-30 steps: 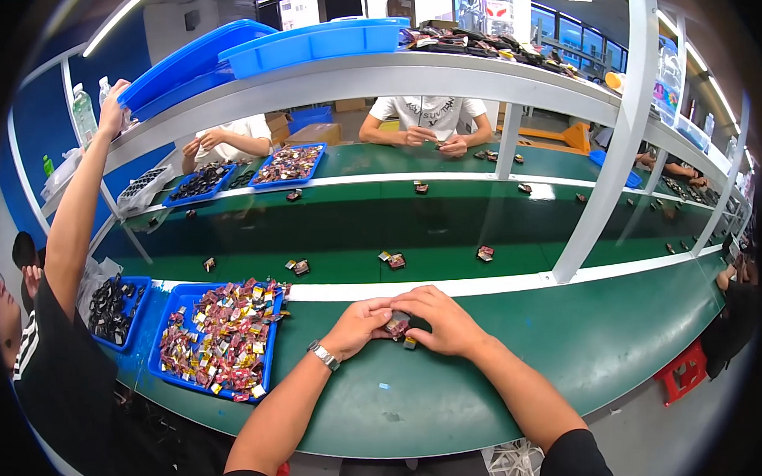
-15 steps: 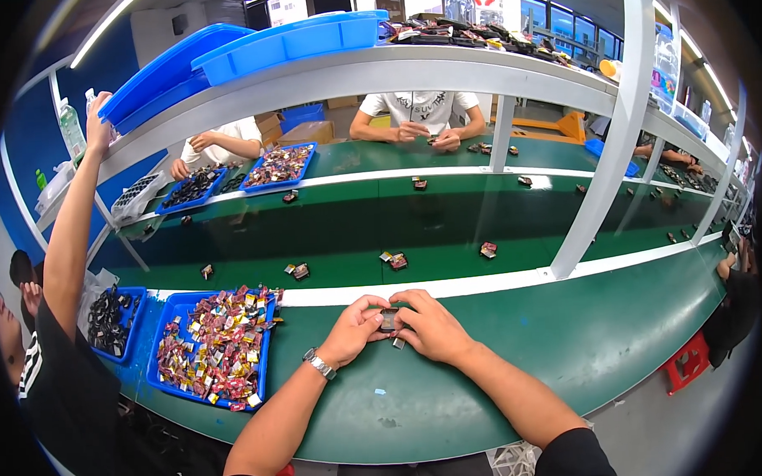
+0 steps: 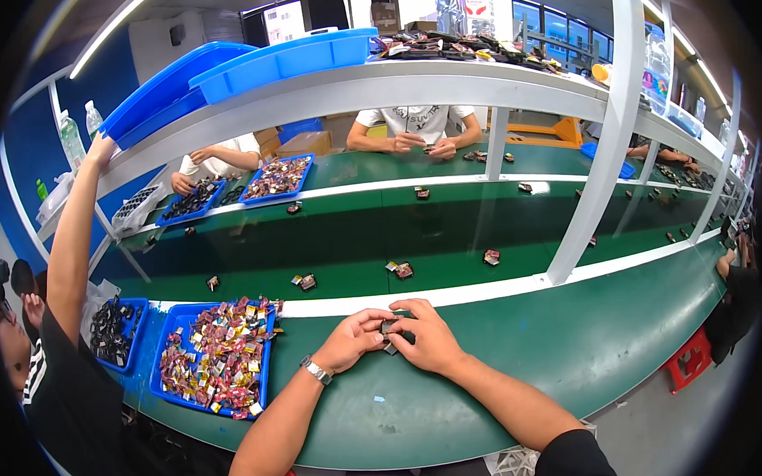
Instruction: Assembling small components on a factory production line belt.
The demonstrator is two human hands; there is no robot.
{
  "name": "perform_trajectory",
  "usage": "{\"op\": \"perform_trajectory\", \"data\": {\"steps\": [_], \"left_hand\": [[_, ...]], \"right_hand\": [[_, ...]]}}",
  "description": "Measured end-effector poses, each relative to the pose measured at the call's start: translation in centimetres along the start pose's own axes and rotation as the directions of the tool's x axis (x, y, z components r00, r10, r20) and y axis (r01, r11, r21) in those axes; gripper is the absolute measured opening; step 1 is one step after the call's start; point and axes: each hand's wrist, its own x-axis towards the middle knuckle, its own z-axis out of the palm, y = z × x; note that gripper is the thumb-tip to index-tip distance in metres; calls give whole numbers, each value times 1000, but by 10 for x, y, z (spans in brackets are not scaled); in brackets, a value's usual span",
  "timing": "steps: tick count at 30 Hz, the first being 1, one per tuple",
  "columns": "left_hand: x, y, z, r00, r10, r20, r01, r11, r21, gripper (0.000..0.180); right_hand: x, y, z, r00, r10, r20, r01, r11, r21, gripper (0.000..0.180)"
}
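Both my hands meet above the green bench, pinching one small dark square part (image 3: 387,327) between them. My left hand (image 3: 351,341), with a metal watch on its wrist, grips the part's left side between thumb and fingers. From the right, my right hand (image 3: 429,342) presses its thumb and forefinger on the same part. A small silvery piece (image 3: 391,349) shows just below it. The fingers cover most of the part. To the left of my hands stands a blue tray (image 3: 155,382) heaped with small red, yellow and white electronic pieces.
Farther left is a blue tray (image 3: 125,365) of black parts. Beyond a white rail (image 3: 341,306), small assemblies (image 3: 403,271) lie along a green belt (image 3: 331,256). A shelf post (image 3: 592,155) rises at right. A co-worker's arm (image 3: 72,240) reaches up at left; other people sit opposite.
The view has tilted, so the scene sits slightly lower. My fingers have closed further over the part, hiding its face that showed before. Pieces on the belt have shifted slightly to the right.
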Motion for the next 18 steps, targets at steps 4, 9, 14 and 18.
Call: {"op": "perform_trajectory", "data": {"steps": [4, 9, 14, 18], "left_hand": [[1, -1, 0, 999, -31, -26, 31, 999, 34, 34], [0, -2, 3, 997, -29, -78, 35, 996, 82, 31], [2, -2, 5, 994, -2, -112, 6, 999, 33, 30], [1, -3, 3, 995, -4, -99, 9, 999, 44, 29]], "right_hand": [[-1, 0, -2, 999, -27, 24, 26, 999, 29, 8], [-2, -4, -4, 995, -96, 34, 94, 993, 64, 8], [-2, -3, 3, 998, -17, -65, 19, 999, 32, 10], [-2, -6, 10, 995, 14, -104, -10, 999, 44, 11]]}}
